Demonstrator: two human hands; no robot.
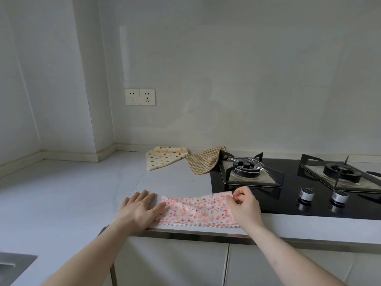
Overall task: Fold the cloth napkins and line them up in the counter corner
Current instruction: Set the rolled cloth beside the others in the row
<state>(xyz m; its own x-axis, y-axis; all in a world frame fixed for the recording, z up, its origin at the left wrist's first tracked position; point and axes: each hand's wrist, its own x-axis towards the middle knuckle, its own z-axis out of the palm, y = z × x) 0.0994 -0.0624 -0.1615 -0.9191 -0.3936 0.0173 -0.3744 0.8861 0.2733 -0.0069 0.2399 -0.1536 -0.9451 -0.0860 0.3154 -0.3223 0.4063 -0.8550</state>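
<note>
A pink speckled napkin (pixel 195 211) lies at the front edge of the pale counter (pixel 72 195), folded over into a long strip. My left hand (pixel 140 207) rests flat with straight fingers on the counter, its thumb touching the napkin's left end. My right hand (pixel 245 205) pinches the napkin's upper right corner, lifting it a little off the surface. Farther back, near the wall, lie a cream polka-dot napkin (pixel 165 159) and a tan checked napkin (pixel 204 162), both unfolded; the checked one runs up against the stove grate.
A black glass gas hob (pixel 288 195) with two burners and two silver knobs (pixel 306 194) fills the right of the counter. Two wall sockets (pixel 140 97) sit above the corner. A steel sink edge (pixel 14 267) shows at bottom left. Cabinet doors are below the counter edge.
</note>
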